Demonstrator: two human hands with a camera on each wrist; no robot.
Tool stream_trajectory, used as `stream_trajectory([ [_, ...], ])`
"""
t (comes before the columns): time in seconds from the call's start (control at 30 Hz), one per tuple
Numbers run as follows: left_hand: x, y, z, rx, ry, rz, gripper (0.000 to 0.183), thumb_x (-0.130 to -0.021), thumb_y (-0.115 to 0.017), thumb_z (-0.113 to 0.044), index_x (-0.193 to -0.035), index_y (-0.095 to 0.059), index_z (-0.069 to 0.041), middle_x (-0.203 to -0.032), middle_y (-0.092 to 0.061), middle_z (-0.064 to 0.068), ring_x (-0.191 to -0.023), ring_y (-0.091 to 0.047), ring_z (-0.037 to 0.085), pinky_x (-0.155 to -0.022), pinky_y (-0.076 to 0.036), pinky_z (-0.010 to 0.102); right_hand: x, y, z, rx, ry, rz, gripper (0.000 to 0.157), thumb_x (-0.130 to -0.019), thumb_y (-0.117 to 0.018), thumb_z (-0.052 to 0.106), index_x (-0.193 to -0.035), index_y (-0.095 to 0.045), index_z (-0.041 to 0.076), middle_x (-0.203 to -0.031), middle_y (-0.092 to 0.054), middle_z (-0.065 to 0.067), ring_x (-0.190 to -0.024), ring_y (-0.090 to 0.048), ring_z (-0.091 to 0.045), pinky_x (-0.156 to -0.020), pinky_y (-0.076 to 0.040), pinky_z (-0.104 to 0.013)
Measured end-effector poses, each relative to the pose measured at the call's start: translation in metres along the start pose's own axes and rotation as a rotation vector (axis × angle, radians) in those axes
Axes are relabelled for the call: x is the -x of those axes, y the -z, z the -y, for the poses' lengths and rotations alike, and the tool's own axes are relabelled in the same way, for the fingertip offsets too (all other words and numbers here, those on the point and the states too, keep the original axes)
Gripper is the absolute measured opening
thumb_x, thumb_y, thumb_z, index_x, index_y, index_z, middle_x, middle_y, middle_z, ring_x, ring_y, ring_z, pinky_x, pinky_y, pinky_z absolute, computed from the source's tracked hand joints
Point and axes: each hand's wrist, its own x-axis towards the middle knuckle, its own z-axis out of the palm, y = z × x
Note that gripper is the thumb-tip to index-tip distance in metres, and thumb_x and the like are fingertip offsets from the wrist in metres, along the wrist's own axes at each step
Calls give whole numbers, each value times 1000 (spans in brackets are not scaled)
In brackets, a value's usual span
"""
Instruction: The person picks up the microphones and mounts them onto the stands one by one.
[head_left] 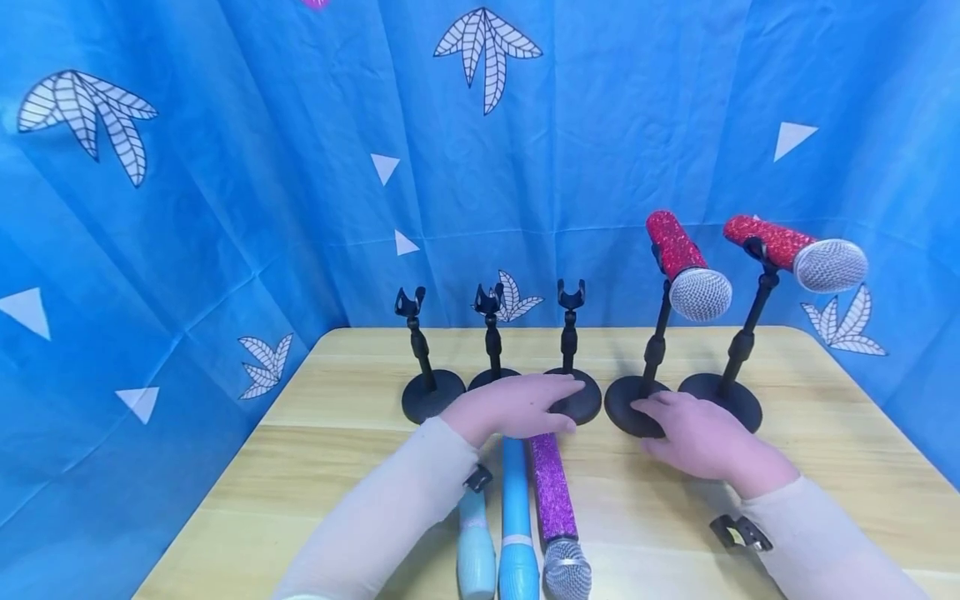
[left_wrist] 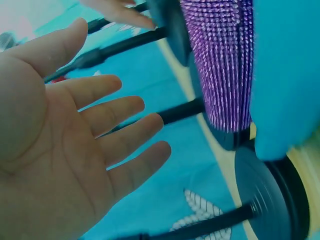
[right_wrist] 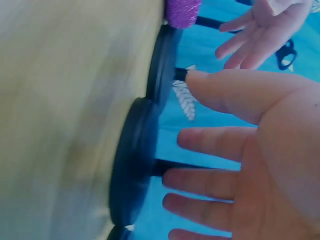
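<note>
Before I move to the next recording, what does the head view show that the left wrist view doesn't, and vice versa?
Only head: the silver mesh head of the purple sparkly microphone.
Only left wrist: the palm of the left hand; the head view shows its back.
Both: that microphone's handle, the left hand, the right hand, black microphone stands and the leaf-print blue curtain.

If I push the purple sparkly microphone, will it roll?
The purple sparkly microphone would probably roll, since its handle looks round, though its wider silver mesh head might make it curve. Its bumpy, beaded-looking surface likely isn't very slippery. Pushed sideways, it could bump the bright blue microphone beside it.
</note>
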Motion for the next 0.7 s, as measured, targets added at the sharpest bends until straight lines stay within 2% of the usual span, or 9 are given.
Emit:
stream_trajectory([
  [0.13,26,0,12,90,8,-71,67,-102,-56,-46,-160,-31,-23,-164,-30,-1,-150,-26,15,-117,-28,38,1,8,9,-4,84,-75,48,-87,-78,28,-131,-68,13,-128,-65,-11,-116,-63,-36,-92,-51,-55],
  [0.23,41,1,19,131,8,-117,69,-102,-56,-47,-161,-30,-23,-164,-29,-2,-150,-26,16,-117,-28,40,-2,12,20,8,174,-98,50,-87,-79,26,-133,-66,16,-131,-63,-7,-120,-61,-32,-95,-51,-52],
  [0.4,60,4,30,185,28,-163,70,-101,-58,-46,-161,-30,-23,-162,-31,-4,-149,-29,17,-117,-29,41,-16,7,48,-7,361,-119,51,-84,-81,22,-132,-66,17,-135,-60,-8,-121,-59,-27,-98,-51,-46],
  [0.53,66,7,38,215,73,-185,70,-101,-58,-48,-160,-31,-21,-162,-33,-3,-148,-30,18,-117,-29,42,-28,-6,71,4,506,-115,45,-84,-78,13,-127,-69,19,-134,-61,-7,-124,-57,-26,-101,-49,-45],
  [0.7,64,8,45,254,93,-232,65,-103,-57,-44,-159,-34,-22,-160,-37,-2,-147,-33,19,-116,-31,42,-31,-24,87,38,579,-33,49,-81,-69,2,-124,-70,27,-139,-58,-6,-131,-52,-26,-104,-47,-45],
])
